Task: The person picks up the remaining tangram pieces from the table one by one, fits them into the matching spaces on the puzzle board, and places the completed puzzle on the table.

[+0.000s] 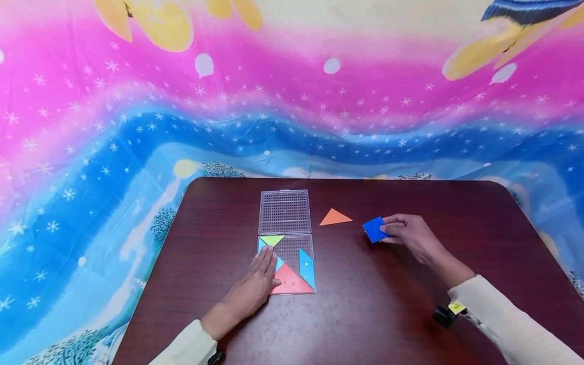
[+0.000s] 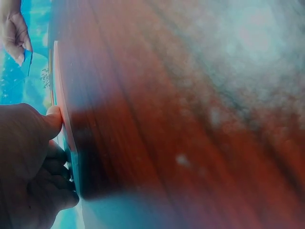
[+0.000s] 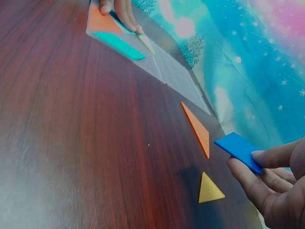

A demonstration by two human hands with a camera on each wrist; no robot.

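A blue square tangram piece (image 1: 374, 230) is pinched between the thumb and fingers of my right hand (image 1: 410, 235), raised over the table's right half. My left hand (image 1: 253, 286) rests with extended fingers on the pieces in the lower half of an opened clear plastic case (image 1: 292, 242). Under and around it lie a red triangle (image 1: 289, 281), a light-blue piece mostly covered by the fingers, and a lime-green triangle (image 1: 272, 240). At the case's right side sits a blue parallelogram (image 1: 307, 267). In the right wrist view, a yellow triangle (image 3: 210, 189) lies on the table below the blue square.
An orange triangle (image 1: 335, 217) lies flat between the case and my right hand. The case's gridded lid (image 1: 285, 212) is folded back toward the far edge of the dark wooden table (image 1: 365, 309). Behind the table hangs a colourful patterned cloth (image 1: 292, 101).
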